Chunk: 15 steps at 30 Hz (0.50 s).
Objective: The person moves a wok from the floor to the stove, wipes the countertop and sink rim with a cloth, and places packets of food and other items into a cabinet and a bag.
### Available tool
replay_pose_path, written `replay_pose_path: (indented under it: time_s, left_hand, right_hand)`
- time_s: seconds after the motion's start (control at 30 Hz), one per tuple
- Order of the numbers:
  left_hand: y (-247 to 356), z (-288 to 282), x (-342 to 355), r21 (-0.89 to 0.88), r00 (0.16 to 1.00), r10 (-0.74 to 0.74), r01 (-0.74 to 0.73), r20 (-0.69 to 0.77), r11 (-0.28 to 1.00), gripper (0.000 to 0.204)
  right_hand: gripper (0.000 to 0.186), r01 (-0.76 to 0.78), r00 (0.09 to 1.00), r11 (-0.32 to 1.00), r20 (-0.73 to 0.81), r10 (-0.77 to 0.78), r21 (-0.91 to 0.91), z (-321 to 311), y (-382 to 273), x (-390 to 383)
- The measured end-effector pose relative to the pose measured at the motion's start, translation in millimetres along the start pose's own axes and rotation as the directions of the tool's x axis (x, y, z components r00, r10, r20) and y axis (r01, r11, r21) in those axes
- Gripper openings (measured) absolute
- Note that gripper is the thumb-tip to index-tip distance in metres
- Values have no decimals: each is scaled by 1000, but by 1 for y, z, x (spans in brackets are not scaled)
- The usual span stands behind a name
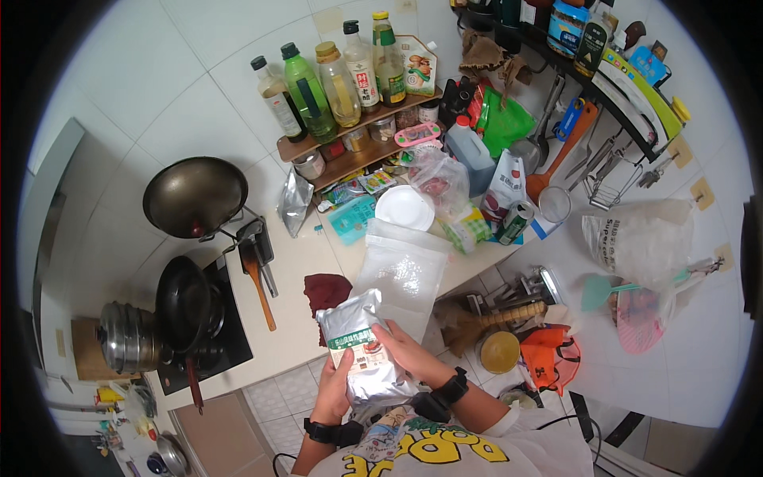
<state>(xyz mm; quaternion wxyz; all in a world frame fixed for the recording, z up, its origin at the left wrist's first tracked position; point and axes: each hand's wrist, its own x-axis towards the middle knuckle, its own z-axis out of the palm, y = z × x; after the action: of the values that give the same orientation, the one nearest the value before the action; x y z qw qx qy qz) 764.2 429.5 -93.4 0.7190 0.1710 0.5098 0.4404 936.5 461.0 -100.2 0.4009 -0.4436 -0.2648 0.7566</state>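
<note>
A silver foil pouch [380, 383] with a green and white label is held in front of my body, over the counter's front edge. My left hand [335, 383] grips its left side, thumb lying on the label. Around the upper right side closes my right hand [401, 347], fingers partly behind the pouch. Just beyond it a translucent plastic bag [405, 266] lies flat on the counter. A dark red cloth [324, 289] lies to its left, partly covered by the pouch. Farther back sits a white plate [404, 207].
On the left, a black frying pan [183, 298] and a steamer pot [127, 338] stand by the cooktop [230, 318]; a wok [195, 195] rests behind. A wooden spatula [258, 286] lies on the counter. Bottles [308, 95] fill the rear shelf. Utensils [568, 147] hang at right.
</note>
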Motion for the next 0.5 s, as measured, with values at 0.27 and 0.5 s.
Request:
replay_pose_path:
  time_s: [0.27, 0.5]
  left_hand:
    - [-13, -25, 0, -60, 957, -39, 22, -289, 998, 37]
    - [-26, -29, -13, -107, 932, -23, -17, -361, 994, 38]
  right_hand:
    - [64, -75, 534, 956, -821, -202, -284, -152, 115, 91]
    - [45, -17, 816, 962, -559, -144, -272, -151, 89, 94]
